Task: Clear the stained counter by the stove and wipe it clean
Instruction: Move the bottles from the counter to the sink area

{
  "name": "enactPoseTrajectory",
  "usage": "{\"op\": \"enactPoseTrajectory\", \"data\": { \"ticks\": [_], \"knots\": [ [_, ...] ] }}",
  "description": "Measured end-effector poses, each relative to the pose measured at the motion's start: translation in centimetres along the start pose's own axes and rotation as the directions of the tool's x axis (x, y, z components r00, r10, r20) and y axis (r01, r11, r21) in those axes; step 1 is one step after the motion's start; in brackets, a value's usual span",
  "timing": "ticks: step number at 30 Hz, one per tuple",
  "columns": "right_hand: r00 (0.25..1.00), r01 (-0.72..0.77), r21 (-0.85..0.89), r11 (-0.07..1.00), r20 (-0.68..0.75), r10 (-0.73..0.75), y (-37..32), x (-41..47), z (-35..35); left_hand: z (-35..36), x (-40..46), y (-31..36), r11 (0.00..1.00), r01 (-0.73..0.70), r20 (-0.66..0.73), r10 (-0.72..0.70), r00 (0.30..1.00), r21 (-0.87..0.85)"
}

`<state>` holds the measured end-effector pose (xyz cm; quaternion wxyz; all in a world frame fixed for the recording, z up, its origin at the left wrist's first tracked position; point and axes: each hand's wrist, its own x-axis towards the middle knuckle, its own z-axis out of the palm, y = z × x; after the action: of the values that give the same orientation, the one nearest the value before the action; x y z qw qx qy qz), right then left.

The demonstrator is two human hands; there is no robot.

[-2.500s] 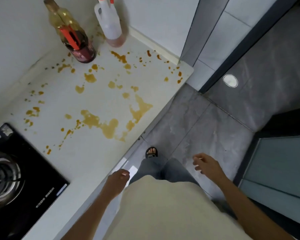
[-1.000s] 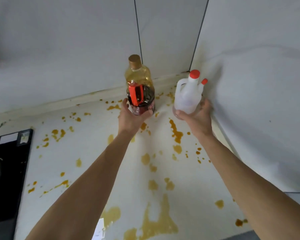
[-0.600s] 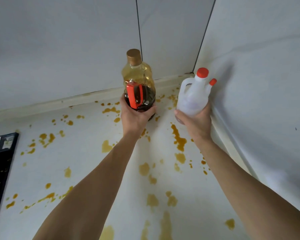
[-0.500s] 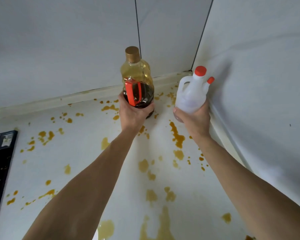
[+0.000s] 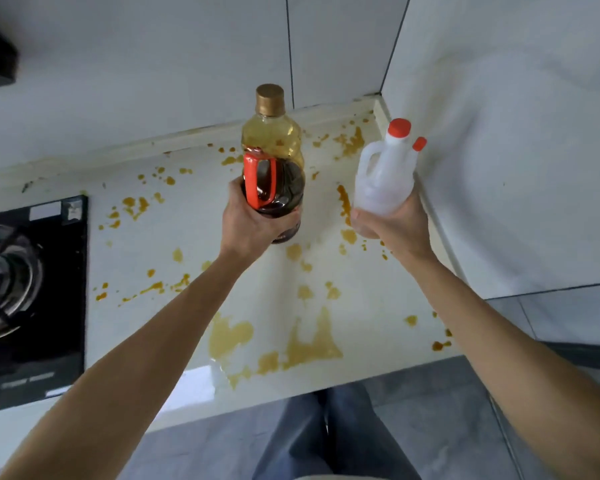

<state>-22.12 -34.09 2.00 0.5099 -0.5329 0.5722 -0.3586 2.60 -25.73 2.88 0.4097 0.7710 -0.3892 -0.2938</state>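
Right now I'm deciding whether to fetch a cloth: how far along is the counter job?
Clearing is in hand: the left hand grips the oil bottle, the right hand the white jug. Wiping is left: brown stains cover the counter. No cloth shows.

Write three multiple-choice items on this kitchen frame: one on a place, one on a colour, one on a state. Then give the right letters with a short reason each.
1. Where is the stove?
A. left of the stained counter
B. right of it
C. behind the bottles

2. What colour is the cap of the white jug?
A. gold
B. red
C. blue

3. What is the left hand doing?
A. resting flat on the counter
B. gripping the oil bottle
C. hanging empty

Key:
1 A: the black stove lies at the left edge of the counter.
2 B: the white jug in the right hand has a red cap.
3 B: the left hand wraps round the base of the oil bottle.
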Motion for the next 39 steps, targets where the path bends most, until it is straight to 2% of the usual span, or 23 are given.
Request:
{"op": "enactPoseTrajectory", "data": {
  "ticks": [6, 14, 16, 19, 22, 26, 29, 33, 39],
  "knots": [
    [0.991, 0.006, -0.144, 0.990, 0.134, 0.014, -0.1, -8.5, -2.6, -3.9, -9.1, -1.3, 0.992, 0.122, 0.025, -0.122, 0.992, -0.020],
    [0.947, -0.124, -0.292, 0.949, 0.251, 0.201, 2.3, -18.3, -5.4, -8.9, -19.4, -4.6, 0.965, 0.261, 0.006, -0.261, 0.965, 0.005],
    [0.947, -0.140, -0.313, 0.939, 0.236, 0.220, 2.8, -20.1, -6.0, -9.7, -21.4, -5.7, 0.954, 0.298, -0.006, -0.298, 0.954, -0.008],
    [0.952, -0.156, -0.336, 0.929, 0.198, 0.232, 3.4, -21.7, -6.6, -10.6, -23.9, -7.4, 0.942, 0.337, -0.043, -0.337, 0.941, -0.015],
    [0.937, -0.167, -0.372, 0.913, 0.229, 0.265, 4.1, -21.8, -7.7, -11.1, -26.2, -8.3, 0.928, 0.369, -0.093, -0.372, 0.924, -0.046],
    [0.920, -0.087, -0.516, 0.852, 0.286, 0.267, 4.5, -20.5, -8.4, -11.2, -29.5, -9.0, 0.905, 0.407, -0.180, -0.425, 0.887, -0.127],
    [0.894, -0.010, -0.574, 0.819, 0.361, 0.264, 4.2, -19.3, -7.7, -10.5, -32.8, -9.7, 0.877, 0.437, -0.252, -0.477, 0.842, -0.199],
    [0.837, 0.156, -0.637, 0.755, 0.491, 0.242, 3.4, -18.5, -4.8, -9.3, -37.8, -10.7, 0.813, 0.498, -0.339, -0.580, 0.741, -0.302],
    [0.665, 0.369, -0.617, 0.696, 0.698, 0.266, 2.8, -19.9, 2.1, -7.4, -47.3, -12.7, 0.705, 0.571, -0.458, -0.708, 0.537, -0.421]
  ]
}}
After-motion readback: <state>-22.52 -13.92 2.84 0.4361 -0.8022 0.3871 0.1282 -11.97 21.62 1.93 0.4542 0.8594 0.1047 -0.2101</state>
